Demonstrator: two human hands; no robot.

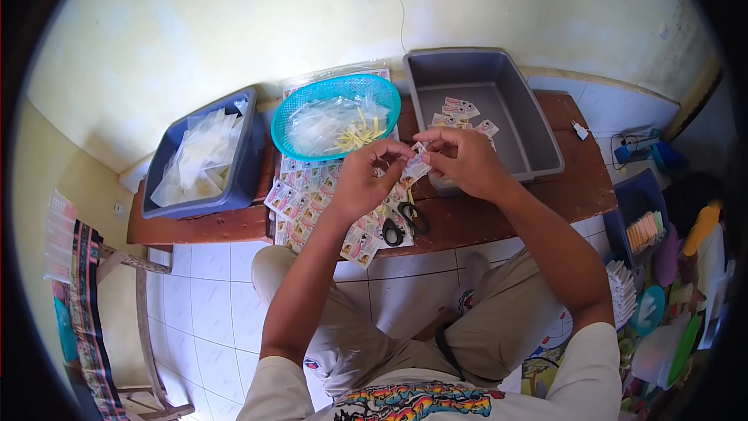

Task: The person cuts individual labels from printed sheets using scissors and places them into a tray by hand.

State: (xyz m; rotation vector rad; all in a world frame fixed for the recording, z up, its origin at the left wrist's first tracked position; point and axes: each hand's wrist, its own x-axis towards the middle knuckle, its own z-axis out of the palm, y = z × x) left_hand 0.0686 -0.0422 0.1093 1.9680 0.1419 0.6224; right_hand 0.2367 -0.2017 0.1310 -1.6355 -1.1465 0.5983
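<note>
Between my left hand (365,178) and my right hand (472,164), a small printed label (415,170) is pinched by the fingertips of both. It hangs tilted above the front of the wooden bench. Scissors (393,232) with black handles lie just below, on printed labels (360,245) spread over the bench. Behind my left hand stands a turquoise basket (282,140) holding clear plastic bags (323,121) and thin yellow strips (363,136). A grey tub (510,121) sits behind my right hand, with several cut labels (460,107) inside on its left.
At the left end of the bench (226,228), a blue-grey tub (251,144) holds whitish plastic sheets (204,152). A white plug (580,131) lies near the bench's right end. Bins and household items crowd the floor at right. A pale wall (327,15) rises behind.
</note>
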